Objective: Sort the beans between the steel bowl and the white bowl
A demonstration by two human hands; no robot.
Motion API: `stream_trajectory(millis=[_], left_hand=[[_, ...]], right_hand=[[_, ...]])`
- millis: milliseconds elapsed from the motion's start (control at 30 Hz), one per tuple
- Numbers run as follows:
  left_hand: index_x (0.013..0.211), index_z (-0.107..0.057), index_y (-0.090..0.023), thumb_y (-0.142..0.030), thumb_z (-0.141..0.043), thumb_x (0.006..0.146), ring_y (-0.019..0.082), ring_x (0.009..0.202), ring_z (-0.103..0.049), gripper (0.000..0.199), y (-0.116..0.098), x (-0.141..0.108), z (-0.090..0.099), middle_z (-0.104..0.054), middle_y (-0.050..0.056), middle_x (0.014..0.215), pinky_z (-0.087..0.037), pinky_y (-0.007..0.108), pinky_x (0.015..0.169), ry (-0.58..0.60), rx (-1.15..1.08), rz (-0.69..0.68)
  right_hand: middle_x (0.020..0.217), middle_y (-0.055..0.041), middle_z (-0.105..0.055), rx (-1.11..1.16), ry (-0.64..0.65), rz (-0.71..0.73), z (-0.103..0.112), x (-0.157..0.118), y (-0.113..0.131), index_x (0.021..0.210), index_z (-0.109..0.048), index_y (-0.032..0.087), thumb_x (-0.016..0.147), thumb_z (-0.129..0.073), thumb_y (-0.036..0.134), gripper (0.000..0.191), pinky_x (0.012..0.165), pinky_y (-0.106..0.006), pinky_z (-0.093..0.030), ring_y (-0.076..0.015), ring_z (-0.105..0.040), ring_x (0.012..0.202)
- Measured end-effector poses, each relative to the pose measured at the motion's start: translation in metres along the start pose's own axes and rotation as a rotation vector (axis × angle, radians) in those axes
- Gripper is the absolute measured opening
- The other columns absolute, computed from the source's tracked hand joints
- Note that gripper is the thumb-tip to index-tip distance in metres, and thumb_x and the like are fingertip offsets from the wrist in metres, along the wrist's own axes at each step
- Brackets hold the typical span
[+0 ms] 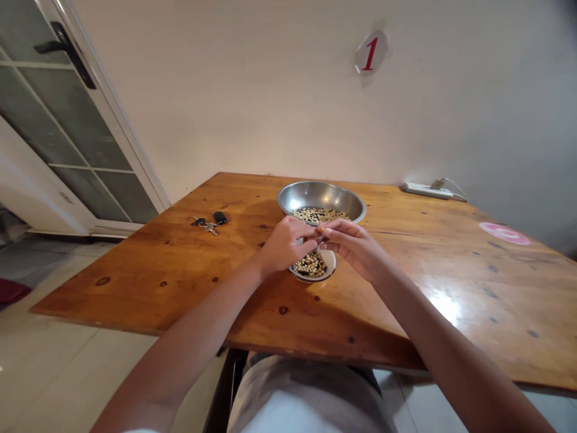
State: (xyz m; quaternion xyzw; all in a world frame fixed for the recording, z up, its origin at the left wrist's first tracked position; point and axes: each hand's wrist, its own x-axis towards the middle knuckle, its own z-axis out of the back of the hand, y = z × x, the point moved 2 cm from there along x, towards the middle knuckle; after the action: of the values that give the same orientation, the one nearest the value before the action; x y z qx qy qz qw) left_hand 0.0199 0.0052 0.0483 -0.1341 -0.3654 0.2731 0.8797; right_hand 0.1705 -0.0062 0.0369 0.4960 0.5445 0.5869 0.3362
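Note:
My left hand (291, 240) and my right hand (349, 242) meet above a small white bowl (331, 262), their fingertips pinched close together. A tiny yellowish piece shows at the right fingertips; it looks like a bean, but its kind is too small to be sure of. What the left fingers hold, if anything, is hidden. Pale and dark beans (309, 264) lie mixed in the small bowl. Just behind the hands stands a wide steel basin (322, 193) with more pale and dark beans (318, 214) over its bottom.
On the wooden table (216, 307), a bunch of keys (210, 227) with a black fob lies to the left. A white power strip (428, 191) rests at the back right, near a pink round sticker (505, 233). The wall rises directly behind the table; a door (90, 120) is at left.

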Motion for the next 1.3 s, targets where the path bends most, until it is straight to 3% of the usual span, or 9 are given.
stream_trajectory(millis=[733, 1300], left_hand=[[0.058, -0.050, -0.018, -0.025, -0.041, 0.084, 0.010, 0.059, -0.047, 0.028, 0.000, -0.004, -0.010, -0.054, -0.004, 0.056, -0.031, 0.028, 0.074, -0.189, 0.131, 0.057], [0.057, -0.048, -0.017, -0.025, -0.039, 0.083, 0.009, 0.058, -0.048, 0.029, 0.005, -0.003, -0.016, -0.054, -0.004, 0.056, -0.029, 0.029, 0.074, -0.192, 0.280, 0.106]], right_hand=[[0.088, 0.0012, -0.064, 0.201, -0.057, -0.096, -0.001, 0.004, -0.011, 0.074, -0.063, 0.025, 0.073, -0.063, 0.028, 0.004, 0.071, -0.023, -0.048, -0.0098, -0.058, 0.076], [0.083, 0.0023, -0.063, 0.417, -0.059, -0.138, -0.004, 0.005, -0.022, 0.074, -0.064, 0.022, 0.075, -0.062, 0.021, 0.003, 0.069, -0.016, -0.045, -0.0069, -0.055, 0.074]])
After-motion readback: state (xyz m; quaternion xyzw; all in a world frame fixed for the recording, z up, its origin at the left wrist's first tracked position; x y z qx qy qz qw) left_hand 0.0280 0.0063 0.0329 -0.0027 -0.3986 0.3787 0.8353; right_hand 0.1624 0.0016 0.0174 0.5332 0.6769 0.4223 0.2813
